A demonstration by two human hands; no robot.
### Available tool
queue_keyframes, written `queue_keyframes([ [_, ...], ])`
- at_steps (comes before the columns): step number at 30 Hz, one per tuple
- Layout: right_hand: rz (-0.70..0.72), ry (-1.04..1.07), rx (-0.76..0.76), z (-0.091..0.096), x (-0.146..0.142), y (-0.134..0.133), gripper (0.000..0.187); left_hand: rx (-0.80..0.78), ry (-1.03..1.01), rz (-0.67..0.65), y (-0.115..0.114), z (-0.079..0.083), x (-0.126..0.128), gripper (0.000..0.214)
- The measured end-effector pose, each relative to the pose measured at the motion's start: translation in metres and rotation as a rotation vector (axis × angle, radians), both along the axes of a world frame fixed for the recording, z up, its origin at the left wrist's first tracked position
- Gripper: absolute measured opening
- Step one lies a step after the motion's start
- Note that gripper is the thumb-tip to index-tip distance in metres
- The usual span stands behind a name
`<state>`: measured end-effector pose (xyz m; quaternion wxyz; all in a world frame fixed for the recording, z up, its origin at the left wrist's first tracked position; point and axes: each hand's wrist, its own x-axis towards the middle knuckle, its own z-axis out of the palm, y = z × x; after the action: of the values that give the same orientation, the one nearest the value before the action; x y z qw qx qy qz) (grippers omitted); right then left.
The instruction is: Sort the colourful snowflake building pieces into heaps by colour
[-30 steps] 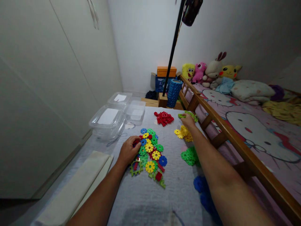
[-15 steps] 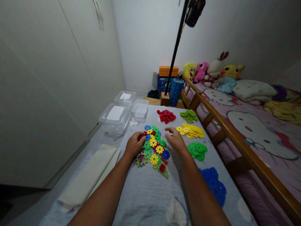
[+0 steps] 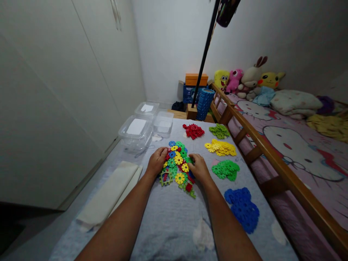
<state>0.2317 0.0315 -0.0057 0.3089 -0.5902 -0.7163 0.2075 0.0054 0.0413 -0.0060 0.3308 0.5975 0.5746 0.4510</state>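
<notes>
A mixed pile of plastic snowflake discs and linking pieces (image 3: 178, 160) in red, yellow, green and blue lies on the cloth-covered table between my hands. At its left edge is my left hand (image 3: 158, 160), its fingers curled together beside red pieces; whatever they grip is hidden. My right hand (image 3: 199, 167) rests at the pile's right edge, fingertips and thumb a little apart, touching or close to green and blue discs. A light-green grid piece (image 3: 165, 178) sits at the pile's near left, and a red square piece (image 3: 189, 187) at its near right.
Sorted heaps lie along the right: red (image 3: 194, 131), light green (image 3: 219, 131), yellow (image 3: 221, 147), green (image 3: 226, 170) and blue (image 3: 243, 209). Clear plastic boxes (image 3: 136, 127) stand at back left, near a folded cream cloth (image 3: 111, 195). A wooden bed rail (image 3: 261, 146) borders the table's right.
My right hand has moved left and down onto the pile's right edge, covering some discs. My left hand stays at the left edge. The whole view has shifted slightly.
</notes>
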Motion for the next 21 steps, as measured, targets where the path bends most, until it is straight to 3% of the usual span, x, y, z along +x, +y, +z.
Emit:
queue_keyframes([
  [9,-0.019,-0.041,0.033,-0.009,0.004,0.004,0.033,-0.002,0.008,-0.013,0.000,-0.001,-0.001,0.048],
  [12,-0.046,-0.106,0.052,-0.009,0.001,0.005,0.025,-0.003,0.010,-0.013,0.000,-0.001,0.000,0.048],
  [16,-0.055,-0.112,0.019,-0.003,-0.001,0.004,0.016,0.000,0.015,-0.007,-0.001,0.000,0.001,0.046],
  [21,-0.062,0.073,-0.068,0.015,0.009,-0.002,0.009,-0.004,0.017,-0.002,-0.001,0.001,0.002,0.045],
])
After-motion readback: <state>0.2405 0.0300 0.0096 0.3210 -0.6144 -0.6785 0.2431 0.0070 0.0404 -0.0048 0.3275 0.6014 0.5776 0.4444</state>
